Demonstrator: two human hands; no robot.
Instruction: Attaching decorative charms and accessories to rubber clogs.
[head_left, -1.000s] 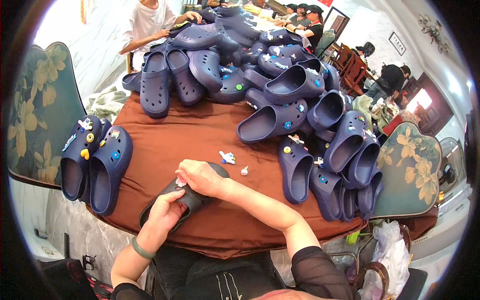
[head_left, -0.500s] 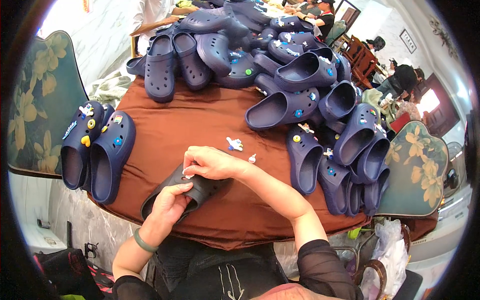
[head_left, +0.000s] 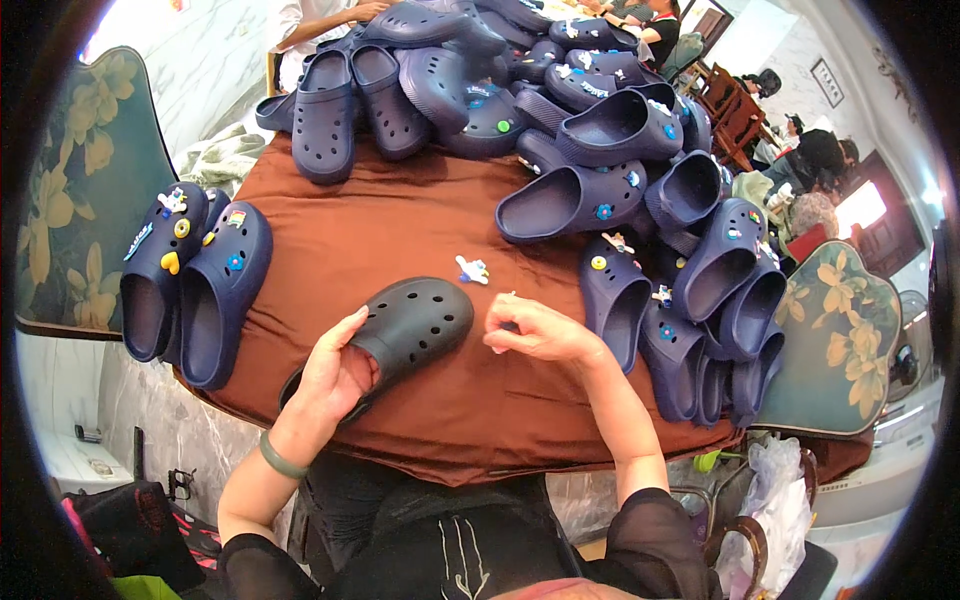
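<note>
A plain dark clog lies tilted near the table's front, its toe pointing away to the right. My left hand grips it at the opening, thumb on the upper and fingers inside. Just right of the toe, above the cloth, is my right hand with its fingers curled together. A tiny pale bit shows at the fingertips, too small to name. Beyond the toe, a white and blue figure-shaped shoe charm rests on the brown cloth. No charm shows on the clog's holes.
Navy clogs with colourful charms stand at the left edge. A large heap of navy clogs covers the far and right sides. Floral chair backs flank the table. Clear plastic bags hang at the lower right. Other people sit farther back.
My right hand has come off the clog and moved right, to where a small white charm lay. The clog's upper has turned into fuller view, with my left hand still on it.
</note>
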